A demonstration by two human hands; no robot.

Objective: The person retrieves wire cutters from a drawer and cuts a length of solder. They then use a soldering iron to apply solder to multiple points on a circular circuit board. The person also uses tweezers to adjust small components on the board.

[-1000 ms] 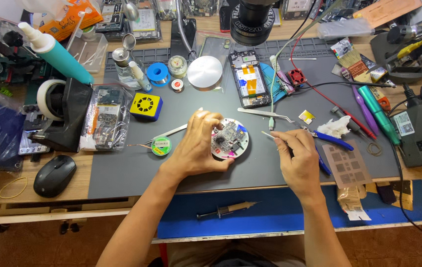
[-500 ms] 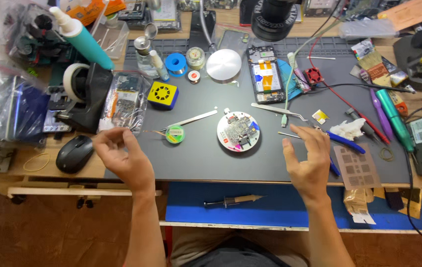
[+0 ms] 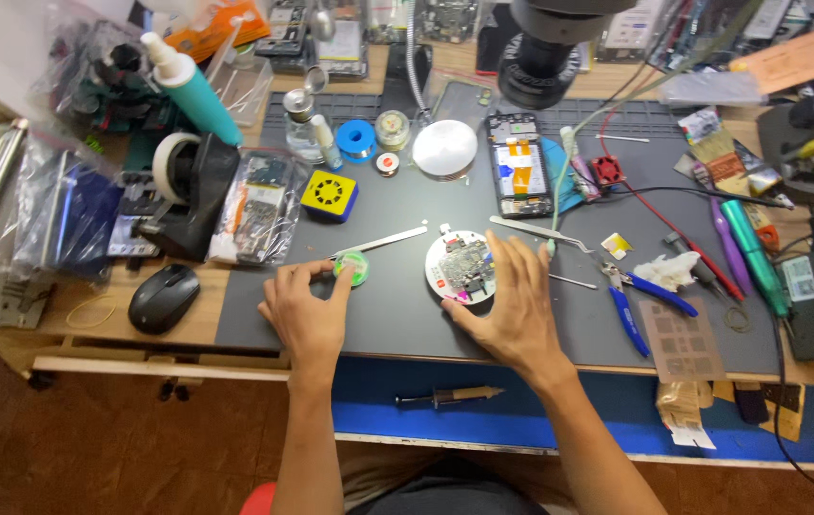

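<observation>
Both hands have come back down onto the bench: the left hand [image 3: 307, 310] now touches the small green round tin [image 3: 353, 268], the right hand [image 3: 512, 305] the round white circuit board [image 3: 460, 266].

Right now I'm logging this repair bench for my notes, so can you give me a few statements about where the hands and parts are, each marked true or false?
1. The right hand rests against the round white circuit board. True.
2. The left hand holds the black computer mouse. False: the mouse lies apart near the bench edge, and the left fingertips are at the small green roll.
3. The blue-handled pliers lie on the grey mat, to the right of the right hand. True.
4. The yellow box sits on top of the round board. False: it sits on the mat further back, near the tape dispenser.
5. A syringe-like tool lies on the blue strip in front of the mat. True.
</observation>
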